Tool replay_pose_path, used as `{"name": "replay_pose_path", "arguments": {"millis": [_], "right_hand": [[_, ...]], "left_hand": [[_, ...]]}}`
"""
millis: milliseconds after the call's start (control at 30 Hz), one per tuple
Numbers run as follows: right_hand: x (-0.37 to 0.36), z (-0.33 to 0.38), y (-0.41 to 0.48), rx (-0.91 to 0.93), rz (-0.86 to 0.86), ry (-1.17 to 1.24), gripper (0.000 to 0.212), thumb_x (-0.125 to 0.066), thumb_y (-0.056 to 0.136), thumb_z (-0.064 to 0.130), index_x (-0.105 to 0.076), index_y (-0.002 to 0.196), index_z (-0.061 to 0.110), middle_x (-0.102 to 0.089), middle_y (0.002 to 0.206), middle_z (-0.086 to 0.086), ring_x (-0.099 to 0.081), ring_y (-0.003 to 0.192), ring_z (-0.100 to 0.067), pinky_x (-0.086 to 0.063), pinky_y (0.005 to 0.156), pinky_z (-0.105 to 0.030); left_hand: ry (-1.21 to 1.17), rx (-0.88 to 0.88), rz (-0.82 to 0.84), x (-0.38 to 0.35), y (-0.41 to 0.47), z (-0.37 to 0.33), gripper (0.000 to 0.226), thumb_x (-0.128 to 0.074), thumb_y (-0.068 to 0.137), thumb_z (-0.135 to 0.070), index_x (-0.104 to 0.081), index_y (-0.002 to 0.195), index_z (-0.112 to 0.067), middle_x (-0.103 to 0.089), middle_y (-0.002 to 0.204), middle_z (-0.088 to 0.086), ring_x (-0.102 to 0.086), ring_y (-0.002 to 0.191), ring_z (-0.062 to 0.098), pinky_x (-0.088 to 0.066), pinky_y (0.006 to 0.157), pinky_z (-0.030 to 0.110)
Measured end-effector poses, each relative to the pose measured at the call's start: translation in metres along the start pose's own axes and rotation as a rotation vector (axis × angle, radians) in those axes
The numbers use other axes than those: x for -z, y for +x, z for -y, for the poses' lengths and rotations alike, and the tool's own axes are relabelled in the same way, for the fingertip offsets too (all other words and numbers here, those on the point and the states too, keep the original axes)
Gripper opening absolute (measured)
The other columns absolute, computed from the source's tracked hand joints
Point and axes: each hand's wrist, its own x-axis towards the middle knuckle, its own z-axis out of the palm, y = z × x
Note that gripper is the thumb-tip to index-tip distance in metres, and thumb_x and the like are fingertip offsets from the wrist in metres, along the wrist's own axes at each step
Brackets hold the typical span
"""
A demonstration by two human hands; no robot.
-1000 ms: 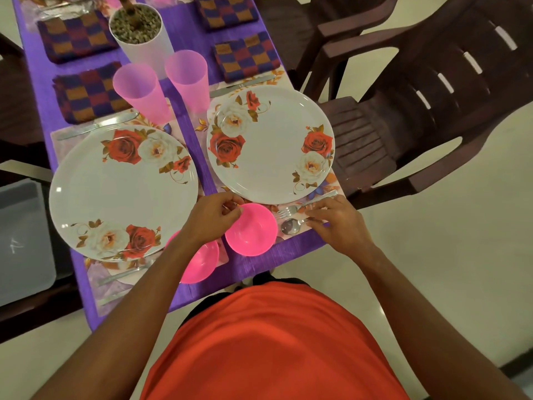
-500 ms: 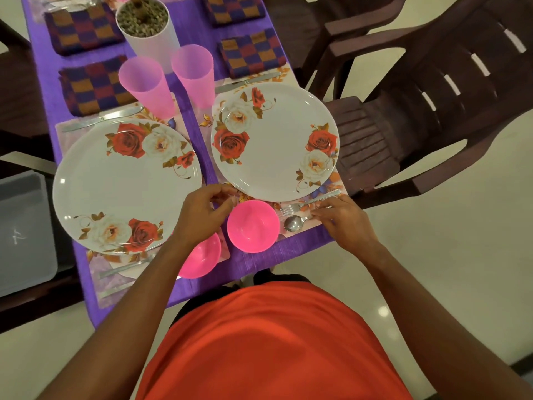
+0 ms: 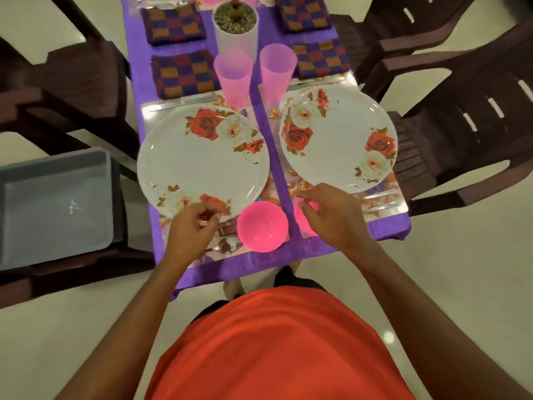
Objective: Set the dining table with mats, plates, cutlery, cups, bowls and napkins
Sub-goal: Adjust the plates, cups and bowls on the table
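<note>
Two rose-patterned plates, left point(image 3: 202, 163) and right point(image 3: 337, 140), lie on glossy mats on the purple tablecloth point(image 3: 259, 264). Two pink cups point(image 3: 233, 73) point(image 3: 277, 67) stand behind them, beside checked napkins point(image 3: 184, 73) point(image 3: 320, 57). One pink bowl point(image 3: 262, 226) sits between the plates at the near edge. My right hand point(image 3: 331, 215) hovers with relaxed fingers over a second pink bowl point(image 3: 305, 217), mostly hiding it. My left hand point(image 3: 193, 229) is curled at the left plate's near rim and seems to pinch a fork there. A spoon point(image 3: 227, 245) lies beside it.
A white plant pot point(image 3: 236, 36) stands mid-table behind the cups. Knives point(image 3: 199, 101) point(image 3: 314, 83) lie beyond each plate, and cutlery point(image 3: 380, 194) lies near the right plate. Dark chairs point(image 3: 461, 125) point(image 3: 72, 82) flank the table. A grey bin point(image 3: 54, 203) rests on the left chair.
My left hand left the bowl's rim and went to the left setting's cutlery. My right hand left the right fork and spoon and now sits over the right bowl. The view shifted.
</note>
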Motion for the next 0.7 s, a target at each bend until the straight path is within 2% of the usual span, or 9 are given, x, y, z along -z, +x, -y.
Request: {"name": "replay_pose_path", "arguments": {"millis": [33, 100, 167, 233, 333, 467, 700], "right_hand": [[-0.008, 0.014, 0.006, -0.029, 0.052, -0.001, 0.028, -0.066, 0.090, 0.028, -0.075, 0.113, 0.017, -0.075, 0.104, -0.003, -0.070, 0.093, -0.024, -0.053, 0.080, -0.033], [-0.024, 0.034, 0.014, -0.118, 0.185, -0.023, 0.035, -0.069, 0.090, 0.030, -0.071, 0.123, 0.018, -0.072, 0.117, -0.007, -0.066, 0.109, -0.028, -0.051, 0.089, -0.038], [-0.037, 0.047, 0.019, -0.165, 0.280, -0.065, 0.038, -0.070, 0.090, 0.029, -0.067, 0.128, 0.021, -0.068, 0.123, -0.006, -0.063, 0.115, -0.029, -0.049, 0.089, -0.039], [-0.046, 0.052, 0.020, -0.176, 0.336, -0.128, 0.040, -0.066, 0.092, 0.030, -0.064, 0.131, 0.026, -0.066, 0.125, -0.003, -0.062, 0.115, -0.028, -0.049, 0.086, -0.039], [-0.054, 0.056, 0.021, -0.202, 0.396, -0.209, 0.042, -0.061, 0.093, 0.032, -0.061, 0.135, 0.031, -0.065, 0.126, -0.002, -0.062, 0.114, -0.027, -0.050, 0.084, -0.039], [-0.057, 0.058, 0.024, -0.226, 0.414, -0.251, 0.040, -0.056, 0.094, 0.028, -0.063, 0.133, 0.030, -0.068, 0.124, -0.002, -0.063, 0.111, -0.027, -0.049, 0.080, -0.037], [-0.058, 0.054, 0.027, -0.282, 0.376, -0.300, 0.032, -0.051, 0.095, 0.019, -0.071, 0.120, 0.026, -0.074, 0.110, -0.002, -0.067, 0.099, -0.028, -0.048, 0.073, -0.035]], "left_hand": [[0.041, -0.020, 0.026, 0.006, -0.005, 0.008, 0.013, -0.066, 0.084, -0.020, -0.074, 0.095, -0.020, -0.071, 0.087, -0.014, -0.063, 0.078, 0.002, -0.050, 0.072, 0.018], [0.145, -0.080, 0.090, 0.015, -0.013, 0.027, 0.016, -0.069, 0.084, -0.012, -0.075, 0.099, -0.013, -0.072, 0.092, -0.002, -0.064, 0.082, 0.010, -0.053, 0.075, 0.023], [0.208, -0.131, 0.144, 0.021, -0.018, 0.040, 0.021, -0.068, 0.084, -0.002, -0.076, 0.102, -0.011, -0.071, 0.096, 0.000, -0.063, 0.087, 0.012, -0.049, 0.077, 0.019], [0.267, -0.185, 0.168, 0.024, -0.019, 0.051, 0.024, -0.066, 0.086, -0.003, -0.075, 0.106, -0.013, -0.071, 0.101, 0.001, -0.061, 0.092, 0.014, -0.047, 0.079, 0.022], [0.387, -0.223, 0.161, 0.029, -0.017, 0.060, 0.024, -0.066, 0.088, -0.012, -0.076, 0.108, -0.018, -0.072, 0.100, 0.000, -0.062, 0.091, 0.021, -0.049, 0.081, 0.037], [0.494, -0.310, 0.134, 0.031, -0.015, 0.060, 0.018, -0.071, 0.087, -0.018, -0.077, 0.104, -0.019, -0.074, 0.094, -0.001, -0.065, 0.089, 0.023, -0.049, 0.078, 0.038], [0.455, -0.303, 0.107, 0.026, -0.019, 0.068, 0.018, -0.067, 0.091, -0.013, -0.077, 0.106, -0.012, -0.073, 0.103, 0.004, -0.065, 0.095, 0.026, -0.052, 0.080, 0.041]]}}
